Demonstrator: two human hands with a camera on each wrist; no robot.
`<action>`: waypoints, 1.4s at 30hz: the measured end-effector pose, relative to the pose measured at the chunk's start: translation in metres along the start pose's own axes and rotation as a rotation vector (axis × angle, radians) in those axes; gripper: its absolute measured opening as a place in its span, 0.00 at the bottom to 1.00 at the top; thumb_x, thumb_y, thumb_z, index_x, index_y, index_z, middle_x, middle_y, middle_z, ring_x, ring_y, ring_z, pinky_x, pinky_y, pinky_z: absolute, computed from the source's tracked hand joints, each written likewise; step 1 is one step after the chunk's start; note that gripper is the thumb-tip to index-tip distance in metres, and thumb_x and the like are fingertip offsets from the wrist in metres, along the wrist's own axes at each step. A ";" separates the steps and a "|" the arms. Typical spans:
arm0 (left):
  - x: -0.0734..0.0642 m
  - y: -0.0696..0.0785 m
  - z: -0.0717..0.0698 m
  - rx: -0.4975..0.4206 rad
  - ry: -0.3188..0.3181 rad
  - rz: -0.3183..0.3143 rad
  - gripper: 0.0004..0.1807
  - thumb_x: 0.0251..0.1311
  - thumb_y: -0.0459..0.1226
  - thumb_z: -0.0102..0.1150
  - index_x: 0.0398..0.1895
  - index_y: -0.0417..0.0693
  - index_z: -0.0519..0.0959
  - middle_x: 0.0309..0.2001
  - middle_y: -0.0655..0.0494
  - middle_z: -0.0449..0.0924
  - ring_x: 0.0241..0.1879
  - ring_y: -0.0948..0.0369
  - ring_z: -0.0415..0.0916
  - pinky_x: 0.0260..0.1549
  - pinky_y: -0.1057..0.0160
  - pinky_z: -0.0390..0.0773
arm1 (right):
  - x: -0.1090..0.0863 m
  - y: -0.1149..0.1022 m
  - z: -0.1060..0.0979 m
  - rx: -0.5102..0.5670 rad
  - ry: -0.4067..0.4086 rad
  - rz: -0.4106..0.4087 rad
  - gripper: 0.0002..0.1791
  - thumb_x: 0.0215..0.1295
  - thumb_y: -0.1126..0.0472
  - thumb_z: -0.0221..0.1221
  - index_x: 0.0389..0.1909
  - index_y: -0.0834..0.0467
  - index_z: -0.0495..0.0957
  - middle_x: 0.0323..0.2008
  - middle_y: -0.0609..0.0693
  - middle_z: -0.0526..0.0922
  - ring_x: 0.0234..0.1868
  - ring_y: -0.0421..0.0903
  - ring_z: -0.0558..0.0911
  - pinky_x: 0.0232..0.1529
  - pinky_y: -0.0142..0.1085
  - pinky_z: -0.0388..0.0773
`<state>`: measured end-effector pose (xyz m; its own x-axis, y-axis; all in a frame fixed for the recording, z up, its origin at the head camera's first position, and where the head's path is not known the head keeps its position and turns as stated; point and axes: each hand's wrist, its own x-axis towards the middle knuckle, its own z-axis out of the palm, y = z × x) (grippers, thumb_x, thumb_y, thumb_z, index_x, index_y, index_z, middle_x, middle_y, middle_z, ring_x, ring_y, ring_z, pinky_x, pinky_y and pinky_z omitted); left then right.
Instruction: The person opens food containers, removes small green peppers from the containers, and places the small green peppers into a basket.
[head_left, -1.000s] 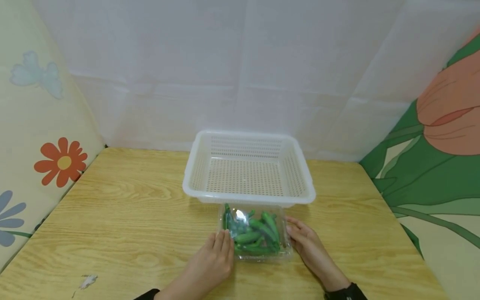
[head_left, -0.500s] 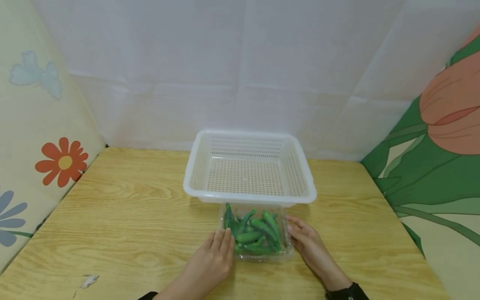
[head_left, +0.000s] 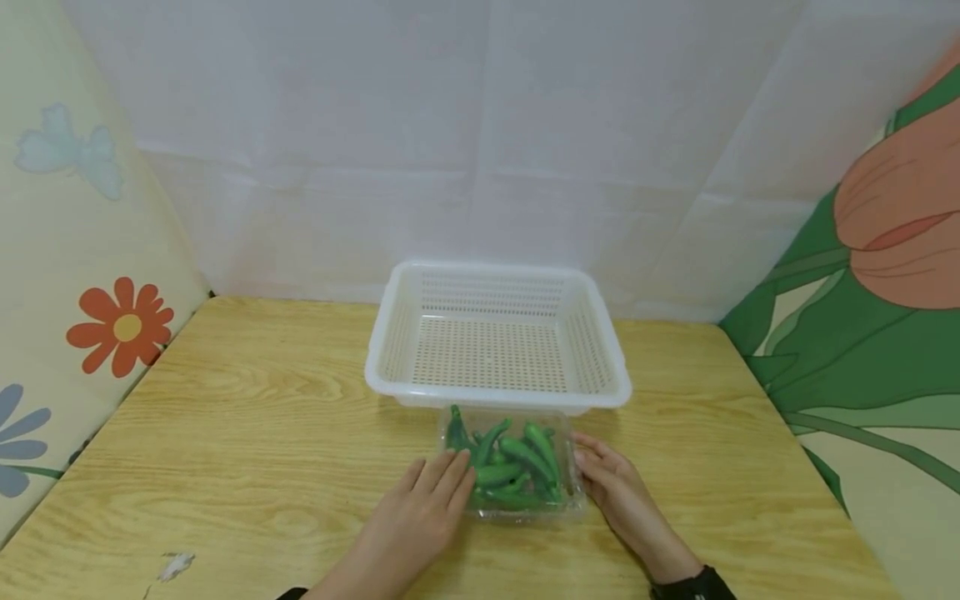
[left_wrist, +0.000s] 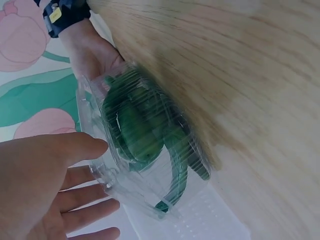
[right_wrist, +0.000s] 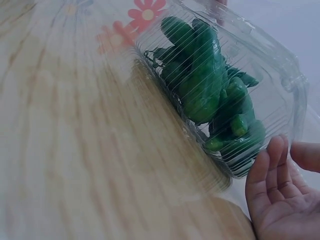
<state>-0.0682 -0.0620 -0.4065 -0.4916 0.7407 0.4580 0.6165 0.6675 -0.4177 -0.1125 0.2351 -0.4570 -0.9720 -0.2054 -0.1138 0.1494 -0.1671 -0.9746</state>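
Observation:
A clear plastic box (head_left: 566,492) holding several long green peppers (head_left: 525,457) stands on the table, close in front of the white basket. My left hand (head_left: 420,508) lies at the box's left side, its fingertips over the lid's edge. In the left wrist view, the left hand's (left_wrist: 65,185) fingers are straight and spread, with the thumb apart from them beside the clear rim. At the opposite end my right hand (head_left: 618,492) holds the box's right edge. The right wrist view has the right hand's (right_wrist: 285,195) thumb and fingertips meeting at the clear corner.
A white perforated basket (head_left: 381,350) with nothing in it stands behind the box. The wooden table (head_left: 262,417) extends to both sides and has a worn patch (head_left: 177,567) at front left. A white sheet (head_left: 480,150) hangs behind, with flowered panels left and right.
My left hand has shifted from the box's left side a little up over its lid edge, fingers more spread. The glare on the lid has faded. My right hand and the box stay put.

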 end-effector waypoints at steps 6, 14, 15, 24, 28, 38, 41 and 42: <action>0.005 0.005 -0.001 -0.050 -0.096 0.028 0.21 0.64 0.37 0.49 0.58 0.47 0.80 0.61 0.52 0.78 0.58 0.57 0.76 0.53 0.57 0.80 | 0.000 0.000 0.002 0.016 0.025 -0.007 0.15 0.75 0.66 0.49 0.59 0.61 0.68 0.46 0.47 0.84 0.47 0.38 0.81 0.47 0.30 0.79; 0.015 0.010 0.000 -0.150 -0.064 0.020 0.18 0.65 0.36 0.53 0.58 0.50 0.80 0.60 0.54 0.78 0.58 0.57 0.76 0.54 0.58 0.78 | -0.001 0.002 0.002 0.041 0.002 -0.045 0.13 0.75 0.68 0.48 0.56 0.56 0.72 0.45 0.46 0.85 0.45 0.38 0.81 0.46 0.29 0.79; 0.017 0.010 0.001 -0.154 -0.049 0.025 0.18 0.65 0.36 0.53 0.57 0.51 0.80 0.60 0.54 0.79 0.57 0.58 0.76 0.54 0.58 0.78 | -0.001 0.002 0.003 0.039 0.007 -0.042 0.13 0.75 0.68 0.48 0.56 0.57 0.72 0.45 0.46 0.85 0.45 0.38 0.81 0.45 0.29 0.79; 0.032 0.019 0.002 -0.170 -0.018 0.087 0.18 0.65 0.37 0.57 0.58 0.51 0.80 0.60 0.56 0.78 0.58 0.59 0.76 0.54 0.59 0.79 | 0.000 0.000 0.002 -0.019 0.032 -0.004 0.17 0.76 0.66 0.49 0.61 0.65 0.68 0.48 0.44 0.84 0.48 0.38 0.81 0.48 0.31 0.80; 0.037 0.022 0.000 -0.166 -0.057 0.103 0.19 0.65 0.38 0.60 0.59 0.52 0.79 0.62 0.56 0.77 0.60 0.58 0.74 0.56 0.59 0.78 | -0.001 0.000 0.002 -0.013 0.030 -0.009 0.15 0.76 0.66 0.49 0.60 0.64 0.69 0.48 0.44 0.84 0.48 0.38 0.81 0.48 0.31 0.80; 0.052 0.033 0.004 -0.143 -0.034 0.111 0.16 0.69 0.38 0.53 0.57 0.56 0.80 0.59 0.60 0.78 0.59 0.62 0.74 0.57 0.61 0.77 | 0.000 -0.001 0.003 -0.031 0.030 0.006 0.22 0.76 0.66 0.48 0.65 0.73 0.62 0.49 0.44 0.83 0.50 0.38 0.81 0.50 0.30 0.79; 0.056 0.036 0.004 -0.139 -0.051 0.113 0.15 0.69 0.39 0.53 0.57 0.56 0.80 0.60 0.60 0.77 0.59 0.62 0.74 0.57 0.61 0.76 | 0.000 -0.001 0.003 -0.035 0.020 0.011 0.24 0.76 0.65 0.48 0.66 0.75 0.60 0.50 0.44 0.83 0.50 0.39 0.81 0.50 0.30 0.79; 0.057 0.037 0.004 -0.140 -0.057 0.113 0.15 0.69 0.39 0.54 0.57 0.55 0.80 0.60 0.60 0.77 0.59 0.62 0.74 0.57 0.60 0.76 | 0.000 -0.002 0.003 -0.033 0.023 0.013 0.24 0.76 0.65 0.48 0.66 0.74 0.60 0.49 0.44 0.83 0.50 0.39 0.81 0.50 0.30 0.79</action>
<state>-0.0760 0.0051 -0.3984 -0.4456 0.8164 0.3673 0.7474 0.5651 -0.3494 -0.1119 0.2327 -0.4548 -0.9740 -0.1850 -0.1310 0.1567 -0.1320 -0.9788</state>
